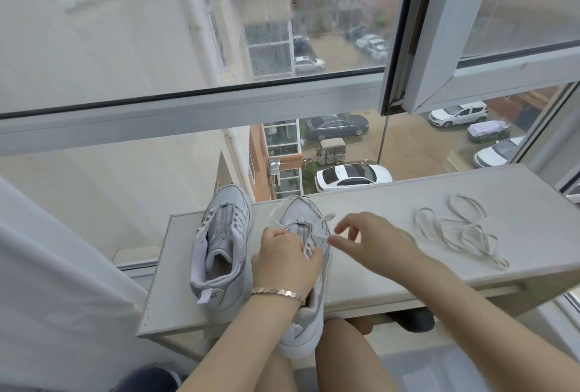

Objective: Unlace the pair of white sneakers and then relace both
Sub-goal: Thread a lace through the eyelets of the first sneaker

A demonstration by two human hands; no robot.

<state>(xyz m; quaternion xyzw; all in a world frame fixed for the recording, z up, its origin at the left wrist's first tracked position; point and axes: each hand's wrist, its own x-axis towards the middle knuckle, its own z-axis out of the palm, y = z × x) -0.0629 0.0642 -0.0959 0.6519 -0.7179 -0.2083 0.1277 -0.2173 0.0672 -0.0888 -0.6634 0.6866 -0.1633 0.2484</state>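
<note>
While the left hand [284, 261] is gripping the top of one white sneaker [298, 211], fingers curled tight over its eyelet rows, the right hand [376, 241] is pinching a strand of the lace [321, 230] at the thumb tip, its other fingers curling loosely apart. This held sneaker is lying at lower centre of the frame, with its heel hanging past the near edge of a narrow table [392, 203] and over the person's lap. A bare sneaker [219, 241], with no lace in it, is sitting just beside it toward lower left. A loose lace [470, 228] is lying tangled at centre right, well apart from both.

Because the heel is overhanging, a hard tug is likely to be pulling the held sneaker off the edge. The strand may also be skipping an eyelet, leaving the sides uneven.

Both sneakers are pointing toes toward the top of the frame, heels toward the person. Their long axes are running bottom to top, nearly parallel.
</note>
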